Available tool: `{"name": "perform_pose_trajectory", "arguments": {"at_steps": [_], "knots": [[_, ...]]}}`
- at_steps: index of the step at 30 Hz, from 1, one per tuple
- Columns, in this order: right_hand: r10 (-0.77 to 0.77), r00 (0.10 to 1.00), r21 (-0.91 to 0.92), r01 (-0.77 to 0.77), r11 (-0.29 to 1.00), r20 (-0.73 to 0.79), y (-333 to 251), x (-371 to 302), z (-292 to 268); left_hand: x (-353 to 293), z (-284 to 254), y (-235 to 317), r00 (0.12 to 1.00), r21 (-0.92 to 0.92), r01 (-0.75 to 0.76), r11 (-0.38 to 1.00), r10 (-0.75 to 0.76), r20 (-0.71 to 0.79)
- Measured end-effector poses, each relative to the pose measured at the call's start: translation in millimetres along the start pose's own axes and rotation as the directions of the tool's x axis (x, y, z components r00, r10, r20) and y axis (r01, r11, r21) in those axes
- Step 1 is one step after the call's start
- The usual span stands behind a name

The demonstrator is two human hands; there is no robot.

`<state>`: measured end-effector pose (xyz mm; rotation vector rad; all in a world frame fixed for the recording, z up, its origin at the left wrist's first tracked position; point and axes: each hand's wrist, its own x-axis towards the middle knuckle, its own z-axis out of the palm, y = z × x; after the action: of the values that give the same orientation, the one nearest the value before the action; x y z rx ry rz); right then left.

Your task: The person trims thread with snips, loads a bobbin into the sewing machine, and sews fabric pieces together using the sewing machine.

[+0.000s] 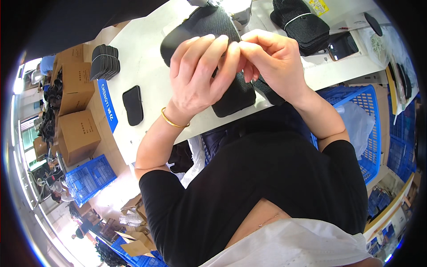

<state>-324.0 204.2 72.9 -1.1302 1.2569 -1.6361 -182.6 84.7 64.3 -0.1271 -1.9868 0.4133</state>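
A large black piece of ribbed fabric (202, 29) lies by the metal head of a machine (240, 11) at the far side of the white table. Above its near right edge my left hand (198, 73), with a gold bangle at the wrist, has thumb and forefinger pinched together. Those fingertips meet those of my right hand (273, 62), also closed in a pinch. Whatever lies between them is too small to make out. Below the hands, black padded fabric (234, 98) reaches toward the table's near edge, with a dark mesh piece (269, 92) beside it.
Left on the table (147, 66) are a banded stack of black pieces (105, 62) and a flat black rounded object (132, 105). Far right are a tied black mesh bundle (304, 29) and a phone (343, 46). A blue crate (371, 129) stands by my right arm; cartons (79, 135) stand left.
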Motion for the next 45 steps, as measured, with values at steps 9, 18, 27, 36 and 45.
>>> {"name": "perform_pose_trajectory", "arguments": {"at_steps": [9, 18, 27, 36, 45], "knots": [[-0.09, 0.994, -0.003, 0.09, 0.996, -0.06, 8, 24, 4, 0, 11, -20, 0.999, 0.043, -0.04, 0.998, 0.039, 0.026], [-0.075, 0.994, 0.052, 0.08, 0.995, -0.083, 12, 30, 7, -1, 24, -47, 0.999, -0.029, -0.03, 0.999, 0.029, -0.014], [-0.076, 0.996, -0.017, 0.075, 0.997, -0.043, 12, 26, -1, 14, 22, -35, 0.99, 0.018, 0.131, 0.991, -0.132, 0.058], [-0.049, 0.999, -0.033, 0.049, 0.998, -0.019, 9, 21, 2, 2, 28, -45, 0.997, -0.031, 0.072, 0.997, -0.072, -0.007], [0.0, 1.0, -0.044, 0.0, 0.999, -0.007, 9, 20, 0, 11, 25, -31, 0.98, -0.038, 0.196, 0.98, -0.193, 0.056]]}}
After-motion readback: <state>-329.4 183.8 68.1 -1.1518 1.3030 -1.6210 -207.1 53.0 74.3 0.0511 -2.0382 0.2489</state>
